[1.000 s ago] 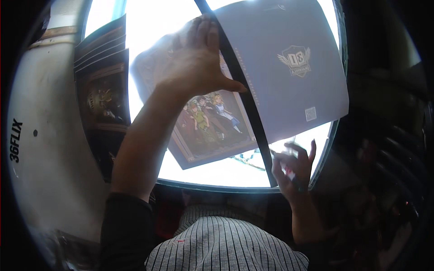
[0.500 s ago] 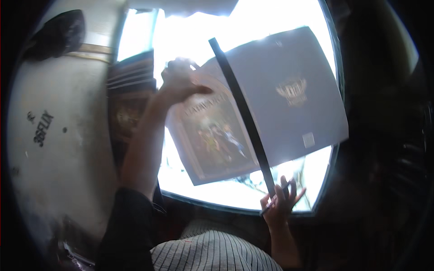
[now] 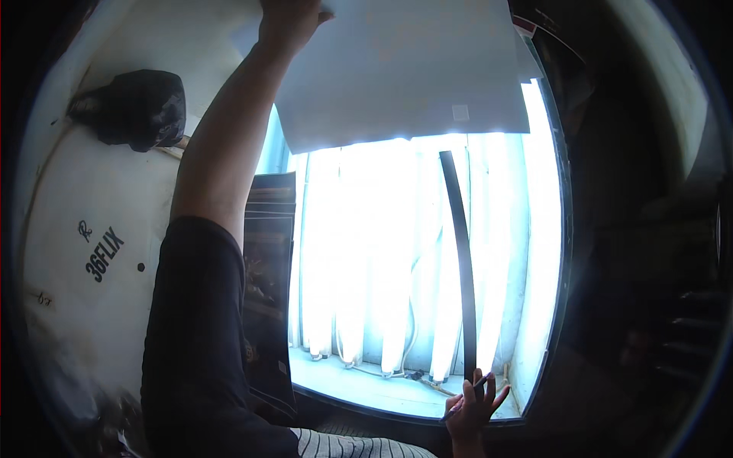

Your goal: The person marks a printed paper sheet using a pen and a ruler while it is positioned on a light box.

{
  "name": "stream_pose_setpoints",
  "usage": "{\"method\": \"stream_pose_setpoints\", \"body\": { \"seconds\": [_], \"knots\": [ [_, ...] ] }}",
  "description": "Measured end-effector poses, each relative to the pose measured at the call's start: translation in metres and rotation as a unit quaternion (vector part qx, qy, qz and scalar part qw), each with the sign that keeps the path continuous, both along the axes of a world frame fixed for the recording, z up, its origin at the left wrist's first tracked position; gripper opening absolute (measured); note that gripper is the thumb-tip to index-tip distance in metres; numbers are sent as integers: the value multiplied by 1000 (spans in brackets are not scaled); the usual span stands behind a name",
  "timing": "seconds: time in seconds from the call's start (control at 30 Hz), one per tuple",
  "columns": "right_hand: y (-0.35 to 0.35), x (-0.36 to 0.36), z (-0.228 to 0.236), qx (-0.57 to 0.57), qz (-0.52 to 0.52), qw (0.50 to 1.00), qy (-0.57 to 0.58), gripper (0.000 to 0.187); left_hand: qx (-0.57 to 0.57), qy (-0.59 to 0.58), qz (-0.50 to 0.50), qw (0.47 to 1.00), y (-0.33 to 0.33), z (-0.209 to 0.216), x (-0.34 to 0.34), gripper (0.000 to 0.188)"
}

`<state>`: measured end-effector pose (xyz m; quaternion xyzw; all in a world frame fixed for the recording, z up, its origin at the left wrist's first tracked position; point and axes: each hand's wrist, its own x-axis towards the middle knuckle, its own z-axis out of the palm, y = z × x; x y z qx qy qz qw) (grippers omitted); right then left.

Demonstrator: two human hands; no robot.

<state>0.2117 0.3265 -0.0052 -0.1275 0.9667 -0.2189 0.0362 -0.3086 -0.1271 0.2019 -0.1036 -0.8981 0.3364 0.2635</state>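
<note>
At the upper edge, my left hand (image 3: 290, 23) grips the left side of a large grey sheet (image 3: 405, 84). Its thumb lies over the sheet, and its other fingers are mostly cut off by the picture's edge. Bright tubes (image 3: 351, 336) of a light box glow below the sheet's near edge. Low on the right, my right hand (image 3: 469, 416) is closed round the near end of a long black ruler (image 3: 463, 259). A slim pen (image 3: 456, 407) also sits between its fingers. The ruler points away from me across the lit box.
Dark printed sheets (image 3: 267, 305) lie along the light box's left side, partly behind my left arm. A black bag-like bundle (image 3: 145, 111) rests on the pale surface (image 3: 76, 206) at the far left. The box's dark rim (image 3: 563, 252) bounds it on the right.
My left hand has moved the printed sheet away from me, uncovering the light tubes. The ruler no longer crosses the sheet; it has swung more upright, still in my right hand with the pen.
</note>
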Motion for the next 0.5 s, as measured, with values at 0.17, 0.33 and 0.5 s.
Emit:
{"method": "stream_pose_setpoints", "body": {
  "seconds": [0.17,0.33,0.5],
  "knots": [
    [12,0,-6,14,-8,1000,13,49,145,2,27,989,60,-113,10,63],
    [6,-1,-3,18,18,999,-22,58,266,-265,201,905,52,-157,9,66],
    [1,-9,1,8,12,1000,-21,63,395,-186,-12,900,5,-146,87,66]
  ]
}}
